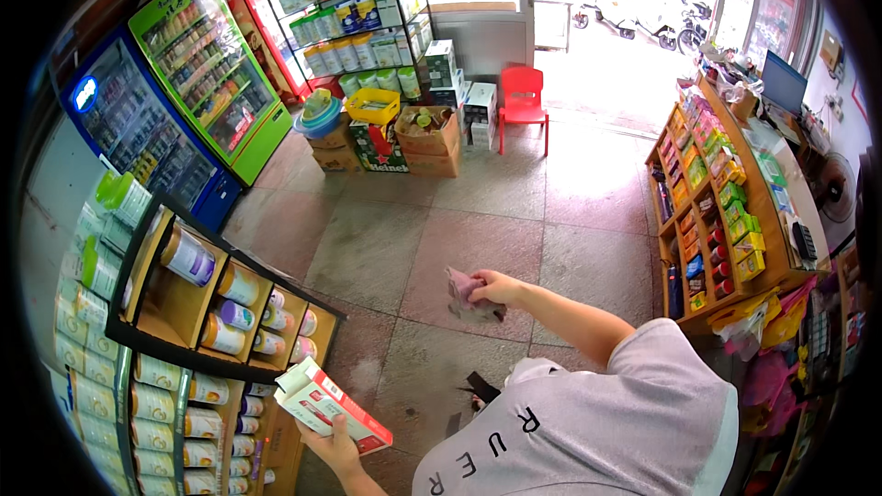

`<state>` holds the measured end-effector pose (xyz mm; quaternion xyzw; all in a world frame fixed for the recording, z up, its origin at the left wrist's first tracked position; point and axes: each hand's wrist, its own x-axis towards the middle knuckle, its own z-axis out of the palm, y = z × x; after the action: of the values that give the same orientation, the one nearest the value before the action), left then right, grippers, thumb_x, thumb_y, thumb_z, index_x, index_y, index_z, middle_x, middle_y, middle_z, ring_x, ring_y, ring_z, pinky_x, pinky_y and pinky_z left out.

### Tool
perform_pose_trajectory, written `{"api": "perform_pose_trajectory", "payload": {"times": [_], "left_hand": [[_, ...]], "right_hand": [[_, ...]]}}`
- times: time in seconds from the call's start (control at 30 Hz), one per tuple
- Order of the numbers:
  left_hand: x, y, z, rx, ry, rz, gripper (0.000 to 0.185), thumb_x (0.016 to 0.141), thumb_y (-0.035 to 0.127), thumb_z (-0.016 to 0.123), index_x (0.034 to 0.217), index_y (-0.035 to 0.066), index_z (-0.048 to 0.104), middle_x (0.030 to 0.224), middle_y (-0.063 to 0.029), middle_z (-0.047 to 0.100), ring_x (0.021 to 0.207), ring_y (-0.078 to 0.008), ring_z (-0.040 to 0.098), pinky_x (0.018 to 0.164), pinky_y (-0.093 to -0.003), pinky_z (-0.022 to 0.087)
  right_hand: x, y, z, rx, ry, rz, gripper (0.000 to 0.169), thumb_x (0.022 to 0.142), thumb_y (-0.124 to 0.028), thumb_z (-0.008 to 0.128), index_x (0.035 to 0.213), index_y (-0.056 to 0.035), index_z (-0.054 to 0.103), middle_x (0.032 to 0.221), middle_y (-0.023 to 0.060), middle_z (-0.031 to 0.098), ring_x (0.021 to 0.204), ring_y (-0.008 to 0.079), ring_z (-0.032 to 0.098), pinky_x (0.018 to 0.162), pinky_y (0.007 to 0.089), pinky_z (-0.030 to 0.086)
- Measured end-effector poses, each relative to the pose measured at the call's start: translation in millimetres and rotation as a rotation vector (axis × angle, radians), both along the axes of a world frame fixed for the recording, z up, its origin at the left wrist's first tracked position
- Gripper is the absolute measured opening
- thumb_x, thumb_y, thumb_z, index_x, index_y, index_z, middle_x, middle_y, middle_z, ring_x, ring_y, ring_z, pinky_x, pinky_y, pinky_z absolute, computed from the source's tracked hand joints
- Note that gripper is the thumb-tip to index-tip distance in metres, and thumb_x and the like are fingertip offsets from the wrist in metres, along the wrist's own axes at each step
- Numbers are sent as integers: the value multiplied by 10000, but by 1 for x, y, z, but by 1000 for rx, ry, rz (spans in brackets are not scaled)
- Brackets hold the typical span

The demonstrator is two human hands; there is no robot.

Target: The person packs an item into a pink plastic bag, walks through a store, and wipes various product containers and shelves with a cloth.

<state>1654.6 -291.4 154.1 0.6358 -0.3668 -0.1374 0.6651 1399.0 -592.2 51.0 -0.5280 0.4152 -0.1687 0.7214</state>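
My left hand (333, 446) grips a white and red cardboard box (336, 408), which is tilted beside the wooden shelf unit. The thumb lies across its printed face, and the fingers behind it are hidden. Held out over the tiled floor, my right hand (493, 289) pinches a crumpled greyish-pink cloth (470, 297) that hangs down loosely. To the left, a black-edged shelf unit (227, 248) with open compartments holds several tins, among them a white and purple tin (189, 256).
Stacked tins (155, 420) fill the lower left. Ahead are a green drinks fridge (213, 76), a blue fridge (155, 124), cardboard boxes (428, 153) and a red chair (522, 105). A wooden counter (792, 213) with packets stands at right, plastic bags (765, 317) hanging near it.
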Motion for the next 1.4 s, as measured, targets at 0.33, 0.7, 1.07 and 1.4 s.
{"api": "perform_pose_trajectory", "payload": {"times": [0.33, 0.7, 1.07, 1.4], "left_hand": [[151, -84, 3, -186, -197, 299, 436, 802, 87, 659, 1137, -34, 408, 1132, -155, 497, 1010, -212, 523, 865, -298, 407], [275, -65, 40, 97, -620, 751, 334, 723, -5, 643, 1011, 26, 477, 1055, -131, 589, 980, -267, 562, 865, -339, 423], [356, 35, -32, -109, 63, 845, 323, 832, 25, 597, 1118, 0, 448, 1037, -59, 525, 969, -128, 510, 873, -277, 400], [417, 137, -73, -175, 324, 758, 378, 687, -41, 506, 1065, -23, 511, 976, -70, 569, 887, -141, 545, 816, -275, 435]], "right_hand": [[196, -48, -7, 154, -109, 176, 355, 821, -68, 556, 1157, 6, 471, 1062, 117, 565, 950, 193, 567, 805, 332, 494], [478, -74, -30, 237, -196, 716, 426, 826, -55, 555, 1224, 11, 417, 1113, 98, 550, 1000, 180, 547, 855, 324, 467], [643, -28, 82, -170, -405, 989, 566, 736, -37, 655, 1249, -2, 419, 1036, 53, 570, 950, 147, 556, 828, 272, 458], [711, -34, 288, -1068, -512, 243, 598, 703, 21, 518, 1273, -107, 394, 1131, 110, 507, 1000, 221, 530, 875, 327, 426]]}}
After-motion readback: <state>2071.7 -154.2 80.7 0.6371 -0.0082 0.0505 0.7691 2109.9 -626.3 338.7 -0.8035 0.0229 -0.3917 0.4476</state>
